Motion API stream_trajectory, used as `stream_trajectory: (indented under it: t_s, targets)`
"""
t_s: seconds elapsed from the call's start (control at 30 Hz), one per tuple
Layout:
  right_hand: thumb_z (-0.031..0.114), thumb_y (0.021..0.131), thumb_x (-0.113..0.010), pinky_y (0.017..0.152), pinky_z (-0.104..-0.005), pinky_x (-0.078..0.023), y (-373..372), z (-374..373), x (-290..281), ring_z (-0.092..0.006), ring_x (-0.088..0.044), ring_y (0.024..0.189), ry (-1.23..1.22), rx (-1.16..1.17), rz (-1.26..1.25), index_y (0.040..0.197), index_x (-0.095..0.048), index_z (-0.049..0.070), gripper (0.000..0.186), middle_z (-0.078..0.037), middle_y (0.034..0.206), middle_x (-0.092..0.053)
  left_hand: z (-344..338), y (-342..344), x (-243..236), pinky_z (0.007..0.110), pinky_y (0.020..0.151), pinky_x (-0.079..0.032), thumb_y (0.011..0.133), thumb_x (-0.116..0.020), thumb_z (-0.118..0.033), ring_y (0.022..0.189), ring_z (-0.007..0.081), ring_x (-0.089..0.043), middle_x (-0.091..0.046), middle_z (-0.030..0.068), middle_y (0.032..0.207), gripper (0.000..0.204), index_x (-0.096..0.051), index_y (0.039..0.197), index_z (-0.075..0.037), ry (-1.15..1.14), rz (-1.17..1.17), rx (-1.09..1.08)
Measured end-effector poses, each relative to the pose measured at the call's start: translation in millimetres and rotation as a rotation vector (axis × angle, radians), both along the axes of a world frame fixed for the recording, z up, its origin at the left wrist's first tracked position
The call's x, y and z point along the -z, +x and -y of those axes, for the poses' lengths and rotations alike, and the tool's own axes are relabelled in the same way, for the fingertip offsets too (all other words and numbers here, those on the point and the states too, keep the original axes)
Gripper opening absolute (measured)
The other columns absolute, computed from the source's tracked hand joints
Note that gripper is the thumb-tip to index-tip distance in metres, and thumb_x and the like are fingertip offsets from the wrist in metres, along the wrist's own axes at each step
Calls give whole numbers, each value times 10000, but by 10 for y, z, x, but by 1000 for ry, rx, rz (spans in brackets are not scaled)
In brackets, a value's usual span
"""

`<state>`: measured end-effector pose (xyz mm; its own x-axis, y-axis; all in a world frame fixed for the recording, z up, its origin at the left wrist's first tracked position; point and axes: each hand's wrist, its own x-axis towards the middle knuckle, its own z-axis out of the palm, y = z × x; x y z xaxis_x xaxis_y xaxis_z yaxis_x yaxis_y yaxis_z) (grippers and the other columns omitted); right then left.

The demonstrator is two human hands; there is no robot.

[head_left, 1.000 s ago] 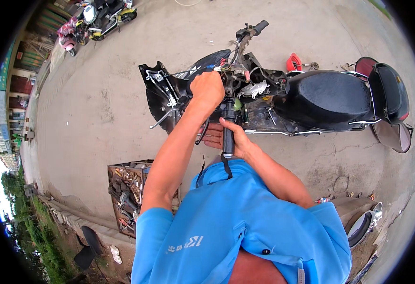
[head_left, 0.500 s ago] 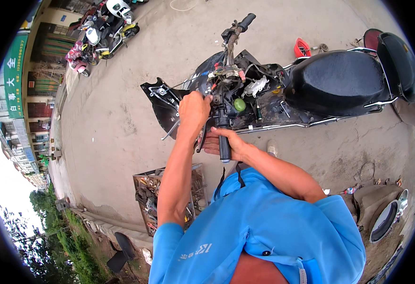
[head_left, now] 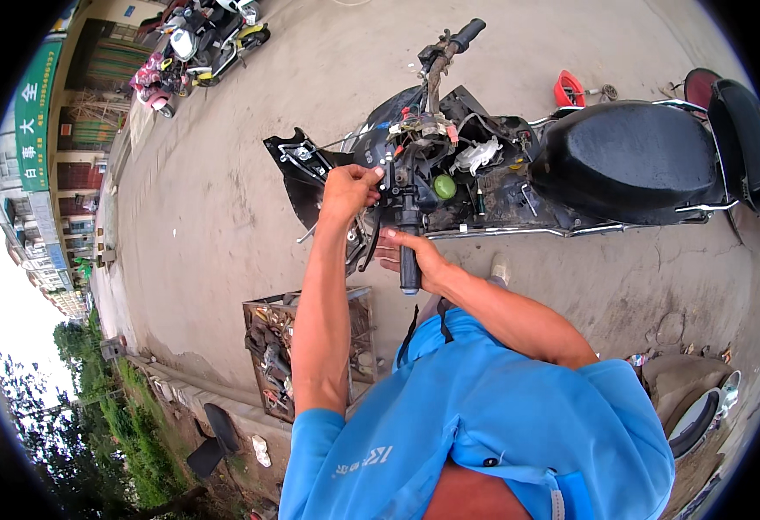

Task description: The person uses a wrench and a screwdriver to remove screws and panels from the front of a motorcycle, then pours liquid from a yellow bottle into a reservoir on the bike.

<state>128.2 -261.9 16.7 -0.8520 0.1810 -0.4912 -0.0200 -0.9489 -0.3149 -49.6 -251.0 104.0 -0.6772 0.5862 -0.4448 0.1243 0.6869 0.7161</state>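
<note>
A partly stripped scooter [head_left: 492, 195] stands in front of me, its front panels off and wiring bare around the handlebar. My left hand [head_left: 351, 192] is closed by the lever mount, thumb and forefinger pinched together; whatever is between them is too small to make out. The near black handlebar grip [head_left: 409, 260] points toward me. Beneath it lies my right hand [head_left: 414, 256], fingers stretched out past the grip toward the brake lever [head_left: 369, 247]. A round green cap or lid [head_left: 445, 186] sits among the exposed parts beside the handlebar.
Left of my body is a metal tray [head_left: 267, 355] full of tools and parts. A red bowl-like container [head_left: 568, 89] rests beyond the black seat [head_left: 627, 152]. Several parked scooters [head_left: 202, 48] stand far left. A round mirror-like part [head_left: 694, 425] lies at lower right.
My left hand has turned slightly at the lever mount, and its thumb and forefinger now show pinched. My right hand keeps its place under the grip. The whole view has shifted a little.
</note>
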Motion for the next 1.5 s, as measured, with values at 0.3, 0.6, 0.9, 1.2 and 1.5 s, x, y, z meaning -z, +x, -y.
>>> stream_trajectory:
  t_s: [0.3,0.6,0.9,1.2,1.5]
  targets:
    - [261,978,-669,843,-417,-592,-17,-69,223,-266,-720,903,89,-94,-36,1093,-678,7,278,-131,1016,-720,451,121,-43,250,668,-560,1014,-738,-237,742,117,-679,-739,75,901,286,-712,1100,35,252,8,-207]
    - [310,999,-654,1026,-410,-551,15,-125,9,-273,-712,1098,-118,-70,-140,1268,-647,19,396,-147,1171,-731,1351,882,118,294,737,-544,1043,-685,-208,882,147,-681,-725,106,1042,303,-675,1186,60,383,-27,-475]
    - [303,983,-653,928,-405,-564,110,-123,216,-274,-709,974,116,-114,-24,1176,-649,1,358,-138,1049,-716,1825,1421,522,326,778,-555,1013,-716,-218,925,189,-697,-745,133,1050,336,-686,1225,40,276,-71,-571]
    - [301,956,-673,783,-432,-563,79,-211,241,-288,-665,796,61,-62,-81,1040,-656,15,299,-126,876,-669,1739,1411,347,307,784,-545,998,-735,-164,925,155,-669,-726,90,1016,320,-676,1238,38,315,-103,-504]
    - [507,999,-601,1225,-507,-398,97,-199,-46,-402,-544,1405,31,-128,-165,1448,-544,-49,717,-243,1467,-591,1715,1293,320,402,925,-540,984,-753,-275,1099,280,-655,-658,156,1190,490,-591,1342,18,324,-285,-308]
